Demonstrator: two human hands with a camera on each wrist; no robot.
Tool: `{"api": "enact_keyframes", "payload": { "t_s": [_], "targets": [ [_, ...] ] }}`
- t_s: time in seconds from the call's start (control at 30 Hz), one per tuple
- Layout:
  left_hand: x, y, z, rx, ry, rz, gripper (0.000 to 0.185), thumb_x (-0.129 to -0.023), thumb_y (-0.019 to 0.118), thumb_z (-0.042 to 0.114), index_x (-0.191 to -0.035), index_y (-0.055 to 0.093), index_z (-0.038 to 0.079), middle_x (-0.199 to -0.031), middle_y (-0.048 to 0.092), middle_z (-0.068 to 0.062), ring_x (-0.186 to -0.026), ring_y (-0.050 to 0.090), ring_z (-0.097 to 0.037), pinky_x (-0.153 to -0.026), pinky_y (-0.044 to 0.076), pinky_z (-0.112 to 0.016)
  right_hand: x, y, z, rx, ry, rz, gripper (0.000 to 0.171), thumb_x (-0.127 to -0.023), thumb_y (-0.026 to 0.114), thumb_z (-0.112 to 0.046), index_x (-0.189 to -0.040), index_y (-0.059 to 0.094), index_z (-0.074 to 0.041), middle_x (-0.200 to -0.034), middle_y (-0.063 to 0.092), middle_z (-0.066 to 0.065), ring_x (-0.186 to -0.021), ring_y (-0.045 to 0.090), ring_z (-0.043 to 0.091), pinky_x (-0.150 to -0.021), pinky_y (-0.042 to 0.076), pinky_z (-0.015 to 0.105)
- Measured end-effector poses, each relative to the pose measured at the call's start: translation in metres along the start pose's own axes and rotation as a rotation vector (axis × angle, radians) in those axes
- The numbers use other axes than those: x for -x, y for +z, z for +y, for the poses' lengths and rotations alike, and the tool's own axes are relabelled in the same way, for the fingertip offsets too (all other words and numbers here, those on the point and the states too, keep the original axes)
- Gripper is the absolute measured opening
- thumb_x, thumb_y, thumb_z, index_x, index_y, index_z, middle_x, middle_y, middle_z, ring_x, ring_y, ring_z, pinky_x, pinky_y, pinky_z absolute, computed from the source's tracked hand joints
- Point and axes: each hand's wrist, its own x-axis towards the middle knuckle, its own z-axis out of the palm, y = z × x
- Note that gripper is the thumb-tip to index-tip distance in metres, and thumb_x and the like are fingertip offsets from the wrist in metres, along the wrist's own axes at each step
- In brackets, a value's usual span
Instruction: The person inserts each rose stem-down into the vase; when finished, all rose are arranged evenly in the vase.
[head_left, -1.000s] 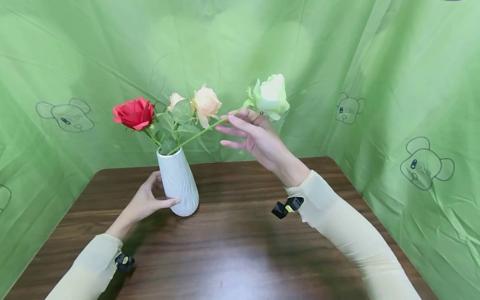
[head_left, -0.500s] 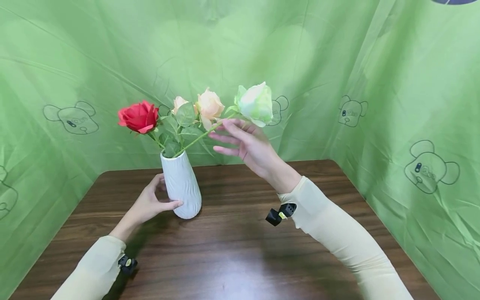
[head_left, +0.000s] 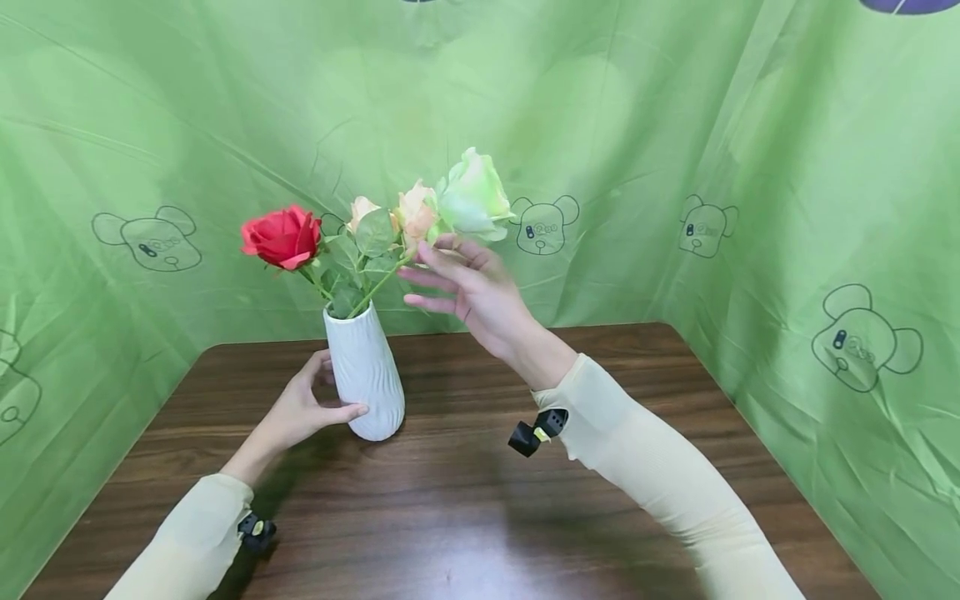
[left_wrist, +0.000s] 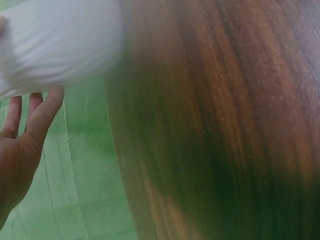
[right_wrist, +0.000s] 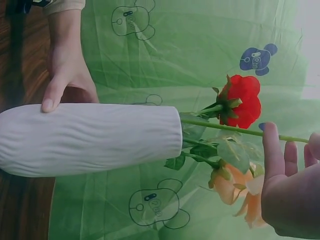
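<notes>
A white ribbed vase (head_left: 365, 375) stands on the wooden table, holding a red rose (head_left: 282, 237) and peach roses (head_left: 417, 215) with green leaves. My left hand (head_left: 296, 407) grips the vase low down, thumb on the near side and fingers behind it. Up at the right, my right hand (head_left: 483, 296) pinches the stem of a pale green-white rose (head_left: 472, 196) just below its bloom. In the right wrist view that stem (right_wrist: 225, 126) runs into the vase mouth. The pale bloom overlaps a peach rose in the head view.
The brown wooden table (head_left: 465, 500) extends around the vase to its back edge. Green curtains (head_left: 600, 108) printed with bear heads hang behind and at both sides. Black wrist cameras (head_left: 538, 432) sit on the cream sleeves (head_left: 652, 450).
My right hand has moved left with the pale green-white rose, bringing its bloom close to the peach roses and its stem more upright. My left hand keeps its grip on the vase.
</notes>
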Motion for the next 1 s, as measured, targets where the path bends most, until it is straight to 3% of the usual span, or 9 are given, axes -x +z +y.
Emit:
{"api": "enact_keyframes", "payload": {
  "t_s": [0.23, 0.53, 0.77, 1.0],
  "targets": [
    [0.000, 0.000, 0.002, -0.025, -0.001, 0.004, 0.086, -0.073, 0.094, 0.015, -0.143, 0.044, 0.013, -0.122, 0.059, -0.010, -0.105, 0.059, -0.033, -0.084, 0.062, -0.038, -0.005, 0.002, 0.010, -0.001, 0.023, -0.024, 0.005, -0.101, 0.061, -0.002, -0.102, 0.064, -0.006, -0.104, 0.068, 0.012, -0.099, 0.070, 0.027, -0.092, 0.058, 0.053],
    [0.000, 0.001, 0.000, 0.005, 0.003, -0.002, 0.085, -0.074, 0.093, 0.011, -0.143, 0.044, 0.010, -0.122, 0.058, -0.014, -0.106, 0.057, -0.035, -0.083, 0.062, -0.036, -0.011, 0.005, 0.027, 0.001, 0.057, -0.016, 0.012, -0.101, 0.060, 0.000, -0.108, 0.069, -0.005, -0.104, 0.070, 0.011, -0.100, 0.070, 0.027, -0.093, 0.057, 0.052],
    [0.002, 0.001, 0.002, 0.020, -0.009, -0.006, 0.086, -0.074, 0.093, 0.012, -0.144, 0.043, 0.011, -0.124, 0.057, -0.012, -0.106, 0.058, -0.032, -0.084, 0.062, -0.041, -0.001, -0.002, 0.050, 0.095, 0.154, -0.083, 0.036, -0.102, 0.058, 0.000, -0.137, 0.055, 0.008, -0.132, 0.063, 0.020, -0.123, 0.061, 0.034, -0.099, 0.054, 0.051],
    [0.003, 0.002, 0.004, 0.020, -0.013, -0.009, 0.086, -0.074, 0.093, 0.011, -0.144, 0.043, 0.012, -0.123, 0.057, -0.012, -0.106, 0.058, -0.033, -0.084, 0.062, -0.039, 0.012, -0.018, 0.064, 0.104, 0.246, -0.123, 0.043, -0.103, 0.058, -0.005, -0.142, 0.050, 0.008, -0.142, 0.055, 0.025, -0.130, 0.055, 0.039, -0.100, 0.052, 0.053]
  ]
}}
